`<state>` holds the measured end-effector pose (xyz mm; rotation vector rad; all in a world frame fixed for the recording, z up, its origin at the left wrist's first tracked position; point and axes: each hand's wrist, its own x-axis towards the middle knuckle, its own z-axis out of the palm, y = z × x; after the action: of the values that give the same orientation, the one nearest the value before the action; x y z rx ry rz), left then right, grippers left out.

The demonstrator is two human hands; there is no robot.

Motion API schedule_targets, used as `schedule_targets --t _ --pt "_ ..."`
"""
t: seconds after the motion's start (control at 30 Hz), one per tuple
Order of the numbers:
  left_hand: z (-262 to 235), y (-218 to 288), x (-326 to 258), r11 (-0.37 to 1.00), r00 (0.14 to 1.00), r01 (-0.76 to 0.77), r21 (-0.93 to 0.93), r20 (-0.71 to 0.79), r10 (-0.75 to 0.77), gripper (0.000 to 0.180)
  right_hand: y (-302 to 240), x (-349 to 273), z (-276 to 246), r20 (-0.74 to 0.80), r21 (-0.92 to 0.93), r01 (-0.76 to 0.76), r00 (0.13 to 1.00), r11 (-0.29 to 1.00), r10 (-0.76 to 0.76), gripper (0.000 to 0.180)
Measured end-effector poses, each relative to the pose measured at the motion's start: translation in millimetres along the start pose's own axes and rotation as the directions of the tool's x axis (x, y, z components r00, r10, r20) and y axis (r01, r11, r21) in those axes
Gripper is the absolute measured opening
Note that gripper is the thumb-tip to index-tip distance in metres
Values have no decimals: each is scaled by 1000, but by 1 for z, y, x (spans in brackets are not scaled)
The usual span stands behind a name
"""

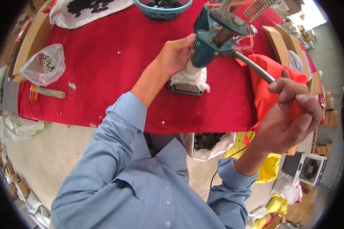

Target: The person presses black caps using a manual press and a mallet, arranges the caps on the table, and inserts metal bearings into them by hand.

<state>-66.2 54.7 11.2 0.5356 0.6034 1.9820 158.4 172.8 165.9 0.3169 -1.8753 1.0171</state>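
A teal hand press (204,51) with a coil spring (256,10) on top stands on the red-covered table, its dark base (185,89) partly wrapped in white cloth. My left hand (178,55) is bent in against the left side of the press column. Its fingers are curled and partly hidden by the press, so what they hold does not show. My right hand (290,110) is closed around the outer end of the metal press lever (256,68), which slants down to the right. An orange-red part shows between those fingers, perhaps the lever's grip.
Black round pieces fill a teal basket (163,14) and lie on a white sack (74,23). A hammer (47,92) and a clear bag of small parts (45,65) are at left. Red fabric (265,87) drapes at right. Below the table edge sits a sack of black pieces (208,141).
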Motion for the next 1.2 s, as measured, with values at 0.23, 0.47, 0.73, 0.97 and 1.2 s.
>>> schedule_targets --t 0.23,0.47,0.73,0.97,1.2 --pt "4 5 -5 982 999 -37 185 15 35 66 -6 -23 -11 80 22 -28 996 999 26 31" --pt "-18 5 12 996 957 47 -81 290 -22 70 1 4 -28 217 233 -149 971 961 98 38" --pt "-25 -5 10 994 958 38 -104 287 -7 74 -8 -56 -7 172 -62 15 985 998 -4 34" --pt "-20 4 5 999 981 -14 -36 193 21 76 8 6 -22 317 233 1 945 972 -77 39" --pt "-8 -16 7 986 978 -101 133 -167 123 41 2 -7 -38 148 142 -136 982 980 115 29"
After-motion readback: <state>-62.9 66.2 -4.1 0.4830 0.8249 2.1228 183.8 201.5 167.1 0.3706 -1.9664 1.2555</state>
